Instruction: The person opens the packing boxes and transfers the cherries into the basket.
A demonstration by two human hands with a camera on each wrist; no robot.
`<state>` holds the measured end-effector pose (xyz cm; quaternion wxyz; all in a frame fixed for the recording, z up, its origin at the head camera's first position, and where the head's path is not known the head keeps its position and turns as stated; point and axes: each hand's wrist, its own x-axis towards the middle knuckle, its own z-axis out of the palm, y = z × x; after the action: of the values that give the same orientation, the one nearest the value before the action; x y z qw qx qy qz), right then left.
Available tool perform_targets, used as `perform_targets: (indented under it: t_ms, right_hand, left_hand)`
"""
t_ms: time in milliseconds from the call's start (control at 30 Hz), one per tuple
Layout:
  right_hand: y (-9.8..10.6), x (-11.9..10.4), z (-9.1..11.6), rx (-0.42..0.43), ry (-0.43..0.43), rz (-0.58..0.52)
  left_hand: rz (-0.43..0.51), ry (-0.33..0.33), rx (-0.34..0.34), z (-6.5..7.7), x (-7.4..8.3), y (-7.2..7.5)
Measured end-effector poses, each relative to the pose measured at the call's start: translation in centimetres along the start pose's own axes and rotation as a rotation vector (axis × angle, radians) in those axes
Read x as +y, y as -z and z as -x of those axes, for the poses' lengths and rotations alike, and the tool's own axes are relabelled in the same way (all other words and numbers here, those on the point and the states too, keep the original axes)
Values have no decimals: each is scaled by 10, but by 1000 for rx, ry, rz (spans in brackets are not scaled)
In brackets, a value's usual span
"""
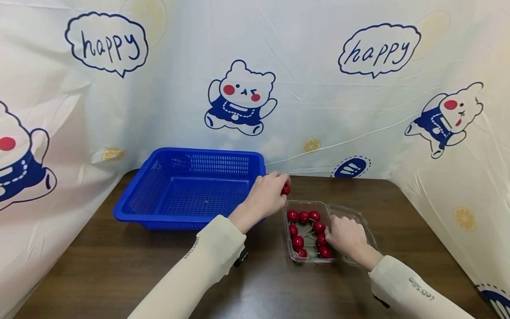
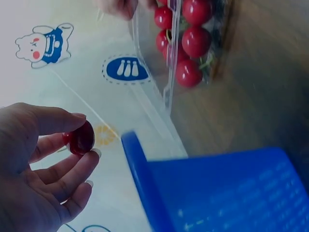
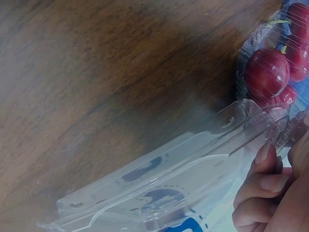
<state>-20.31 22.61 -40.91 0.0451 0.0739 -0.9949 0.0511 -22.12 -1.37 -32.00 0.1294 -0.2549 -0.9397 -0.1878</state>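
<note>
My left hand (image 1: 266, 193) pinches a dark red cherry (image 2: 82, 137) between thumb and fingertips, raised beside the right end of the blue basket (image 1: 167, 218). In the head view this cherry is partly covered by the fingers. A clear plastic box (image 1: 310, 242) stands to the right of the basket, its hinged lid (image 1: 372, 237) folded out to the right. Several shiny cherries (image 1: 298, 242) with green stems lie along its sides. At the box's right edge, by the lid, my right hand (image 1: 345, 235) grips the plastic (image 3: 246, 113) with curled fingers.
The basket has perforated walls and shows its bare slotted floor. Basket and box sit on a dark wooden table (image 1: 263, 283). A pale cloth (image 1: 303, 102) printed with bears hangs behind the table and along both sides.
</note>
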Motion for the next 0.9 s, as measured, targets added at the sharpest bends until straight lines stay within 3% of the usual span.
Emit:
perform_targets:
  t_ms: [333,900]
  right_hand:
    - [0,-2,3,-8,-8,-11]
    - [-1,-3,1,6,-21,-6]
  left_hand:
    - [-46,51,-14,3,-17,14]
    - [-62,181,-10,20,-70,34]
